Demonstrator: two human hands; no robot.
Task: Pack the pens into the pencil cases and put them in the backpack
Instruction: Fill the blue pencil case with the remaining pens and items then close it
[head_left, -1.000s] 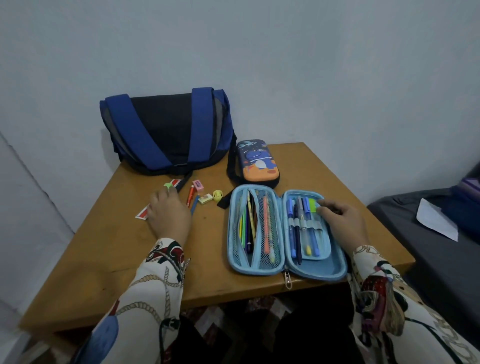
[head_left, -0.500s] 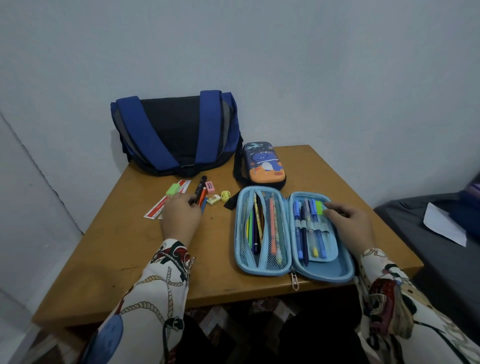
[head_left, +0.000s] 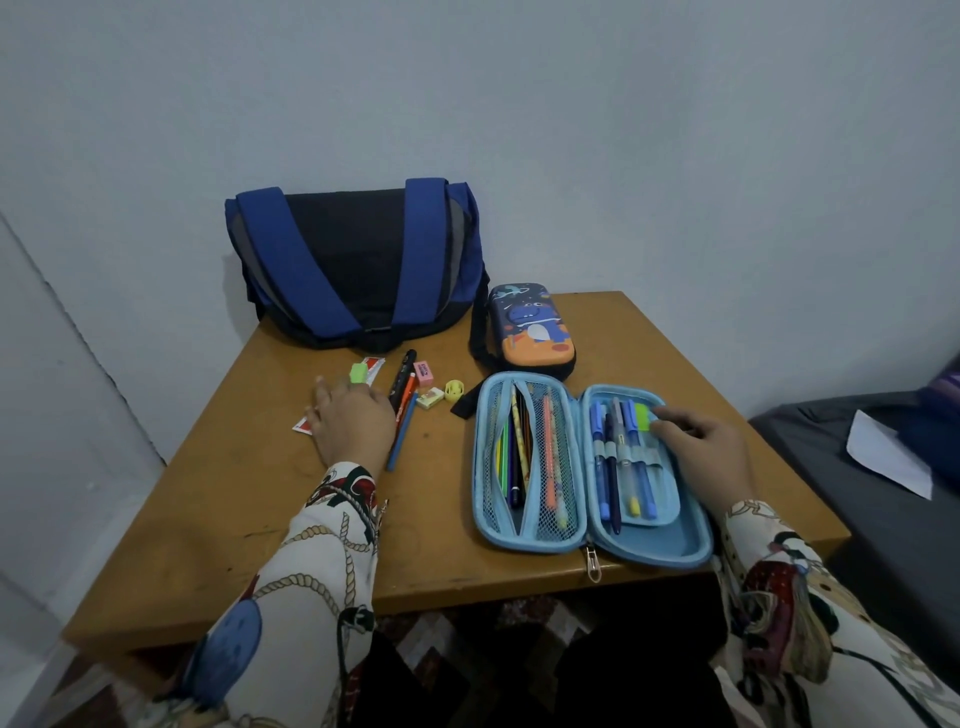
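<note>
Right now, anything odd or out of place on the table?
Nothing damaged or spilled. Loose pens, erasers and a ruler lie scattered by the left hand, outside the open pencil case; the backpack is closed.

wooden table (head_left: 249, 499), backpack (head_left: 353, 265), pencil cases (head_left: 587, 467), pens (head_left: 402, 421)

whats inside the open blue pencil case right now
Left half of the open blue pencil case: pencils and pens behind mesh pockets. Right half: several blue pens under elastic loops. The right hand rests on that half and covers part of it.
</note>
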